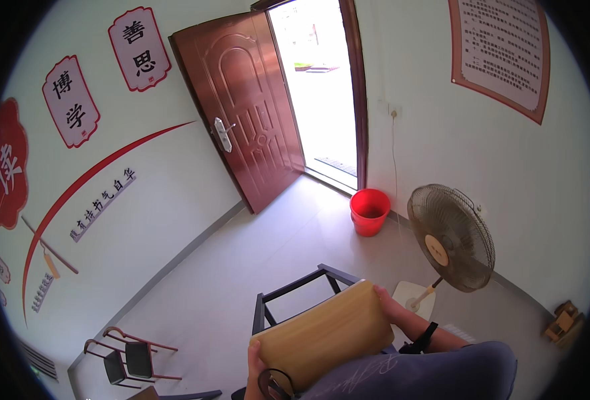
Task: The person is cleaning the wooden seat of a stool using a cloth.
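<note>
In front of my body is a small table with a wood-grain top (325, 332) and a dark frame of legs (295, 289). It is tilted, its legs pointing away from me towards the doorway. My left hand (255, 352) grips the near left edge of the top. At the far right edge, my right hand (386, 304) holds the board, thumb side showing. A black watch or band (421, 340) is on the right wrist, and a dark ring-shaped band (276, 382) shows at the left one. The top hides most of my fingers.
A brown door (247, 110) stands open onto a bright doorway. Beside the doorway is a red bucket (370, 212); a standing fan (450, 240) with a white base is at right. Two chairs (139, 359) are at lower left. A power cord (395, 165) hangs down the wall.
</note>
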A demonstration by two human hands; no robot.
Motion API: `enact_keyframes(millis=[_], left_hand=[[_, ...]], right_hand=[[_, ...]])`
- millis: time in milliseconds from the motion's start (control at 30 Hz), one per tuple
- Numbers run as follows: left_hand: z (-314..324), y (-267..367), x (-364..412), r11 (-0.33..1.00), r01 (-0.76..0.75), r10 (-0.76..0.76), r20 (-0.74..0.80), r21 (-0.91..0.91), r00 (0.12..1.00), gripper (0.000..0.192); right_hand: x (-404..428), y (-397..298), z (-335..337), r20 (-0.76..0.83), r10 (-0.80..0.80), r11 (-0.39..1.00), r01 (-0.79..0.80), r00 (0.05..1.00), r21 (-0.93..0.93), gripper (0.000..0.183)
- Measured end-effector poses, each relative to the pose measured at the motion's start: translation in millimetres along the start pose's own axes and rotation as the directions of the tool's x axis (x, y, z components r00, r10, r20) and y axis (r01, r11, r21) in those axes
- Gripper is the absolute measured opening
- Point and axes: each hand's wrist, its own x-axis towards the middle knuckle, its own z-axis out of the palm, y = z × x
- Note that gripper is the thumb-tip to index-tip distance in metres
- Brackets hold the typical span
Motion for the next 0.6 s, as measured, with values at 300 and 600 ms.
enact_keyframes(millis=[300,600], left_hand=[[14,56,293,0.958,0.236,-0.229,-0.063,0.161,0.972,0.057],[81,112,565,0.973,0.198,-0.198,-0.015,0.115,0.98,0.058]], right_hand=[[182,-80,7,-0.056,-0.067,0.959,0.08,0.996,0.273,0.059],[438,-227,-21,-0.07,-0.088,0.979,0.099,0.994,0.18,0.062]])
